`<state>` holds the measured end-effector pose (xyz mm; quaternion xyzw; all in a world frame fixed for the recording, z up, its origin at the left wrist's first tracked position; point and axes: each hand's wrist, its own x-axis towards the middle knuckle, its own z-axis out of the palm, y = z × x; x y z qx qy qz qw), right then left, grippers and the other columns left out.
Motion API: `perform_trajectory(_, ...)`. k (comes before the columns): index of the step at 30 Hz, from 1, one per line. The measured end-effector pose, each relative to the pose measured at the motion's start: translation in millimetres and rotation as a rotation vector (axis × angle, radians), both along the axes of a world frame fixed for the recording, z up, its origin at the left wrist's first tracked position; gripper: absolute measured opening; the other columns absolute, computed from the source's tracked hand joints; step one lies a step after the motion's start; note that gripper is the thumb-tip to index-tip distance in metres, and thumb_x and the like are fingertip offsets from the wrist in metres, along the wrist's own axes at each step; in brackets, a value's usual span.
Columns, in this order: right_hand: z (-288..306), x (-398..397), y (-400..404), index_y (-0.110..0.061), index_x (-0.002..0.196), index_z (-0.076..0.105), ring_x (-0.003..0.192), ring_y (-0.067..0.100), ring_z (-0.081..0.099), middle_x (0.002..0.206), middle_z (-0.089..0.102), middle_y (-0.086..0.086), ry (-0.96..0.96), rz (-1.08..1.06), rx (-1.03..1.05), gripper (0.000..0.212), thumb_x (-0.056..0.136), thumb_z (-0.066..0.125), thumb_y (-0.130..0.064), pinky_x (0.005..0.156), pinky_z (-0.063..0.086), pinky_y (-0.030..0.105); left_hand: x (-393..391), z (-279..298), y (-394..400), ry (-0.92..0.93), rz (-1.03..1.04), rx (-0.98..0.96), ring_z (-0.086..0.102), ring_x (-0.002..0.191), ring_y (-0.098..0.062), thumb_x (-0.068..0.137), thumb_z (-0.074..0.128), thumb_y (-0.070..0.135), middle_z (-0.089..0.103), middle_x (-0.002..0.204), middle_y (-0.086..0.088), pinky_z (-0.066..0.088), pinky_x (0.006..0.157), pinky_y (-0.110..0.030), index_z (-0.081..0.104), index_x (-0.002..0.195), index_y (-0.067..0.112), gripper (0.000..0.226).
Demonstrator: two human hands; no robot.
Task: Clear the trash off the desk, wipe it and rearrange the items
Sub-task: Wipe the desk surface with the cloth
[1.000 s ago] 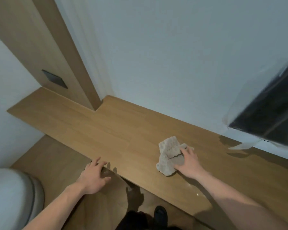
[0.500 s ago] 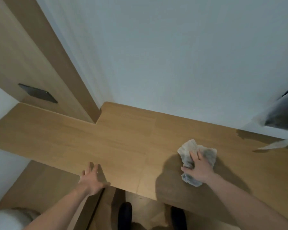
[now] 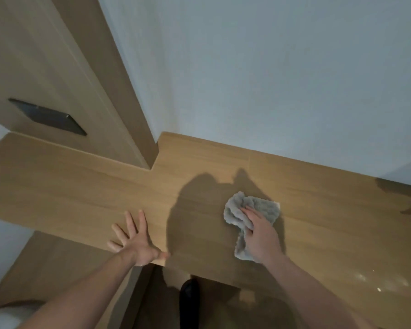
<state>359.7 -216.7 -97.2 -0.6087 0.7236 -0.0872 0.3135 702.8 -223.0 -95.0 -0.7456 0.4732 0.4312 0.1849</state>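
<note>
1. Wooden desk: long top set against a pale wall, with a notch where a wooden panel meets it.
2. Grey cloth: crumpled, lying on the desk right of centre, well back from the wall, one tail trailing toward the front edge.
3. Right hand: palm down on top of the cloth, fingers fairly straight and pressing it flat to the wood; part of the cloth is hidden under the palm.
4. Left hand: fingers spread wide and straight, resting flat on the desk at its front edge, thumb along the edge. Holds nothing.
5. The two hands are well apart, with a dark shadow on the wood between them.
6. Dark rectangular plate sits on the wooden panel, above the desk's left stretch.
7. Dark shoe shows below the desk edge, on a wood-toned floor.
8. A few small pale specks lie on the desk near the right forearm.
</note>
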Motion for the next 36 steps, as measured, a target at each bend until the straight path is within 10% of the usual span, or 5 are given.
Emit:
perform_trajectory(6,1,68,-76,-0.034,0.155,0.043,0.139,0.019,0.049,0.165,0.026,-0.019,-0.06,0.206,-0.042,0.051,0.105,0.052,-0.039,0.106,0.049,0.04,2,-12,1,0.061,0.024,-0.026,-0.054,0.132,-0.043,0.048,0.084,0.074,-0.067,0.138,0.004,-0.02,0.114,-0.073,-0.057,0.129,0.05,0.164)
perform_trajectory(11,-27,110,-49,-0.039,0.154,0.046,0.159,0.014,0.011,0.171,0.02,-0.012,0.03,0.372,0.025,0.059,0.101,0.04,-0.063,0.13,0.0,0.05,2,-14,2,0.041,0.013,-0.009,-0.055,0.131,-0.042,0.052,0.083,0.07,-0.067,0.138,0.003,-0.02,0.115,-0.072,-0.054,0.134,0.047,0.162)
perform_trajectory(23,3,46,23,-0.041,0.139,0.059,0.112,-0.001,0.053,0.142,0.054,-0.02,-0.009,0.362,-0.089,0.053,0.098,0.064,-0.008,0.083,0.042,0.008,5,-9,5,0.019,-0.023,-0.009,-0.052,0.133,-0.047,0.059,0.084,0.071,-0.068,0.135,-0.001,-0.016,0.115,-0.075,-0.052,0.138,0.042,0.16)
perform_trajectory(28,12,72,-43,-0.033,0.155,0.045,0.149,0.011,0.033,0.161,0.04,-0.015,-0.072,0.258,-0.256,0.064,0.098,0.064,-0.009,0.124,0.025,0.032,7,-14,4,0.041,-0.026,-0.019,-0.052,0.134,-0.045,0.06,0.085,0.069,-0.066,0.139,-0.001,-0.017,0.115,-0.074,-0.052,0.139,0.043,0.16)
perform_trajectory(36,-30,119,-14,-0.031,0.163,0.031,0.159,0.019,0.016,0.172,0.017,-0.011,0.274,0.486,-0.11,0.06,0.107,0.049,-0.017,0.127,0.015,0.033,5,-13,4,-0.003,-0.05,0.009,-0.047,0.138,-0.049,0.061,0.081,0.073,-0.065,0.14,-0.002,-0.013,0.115,-0.076,-0.052,0.138,0.041,0.158)
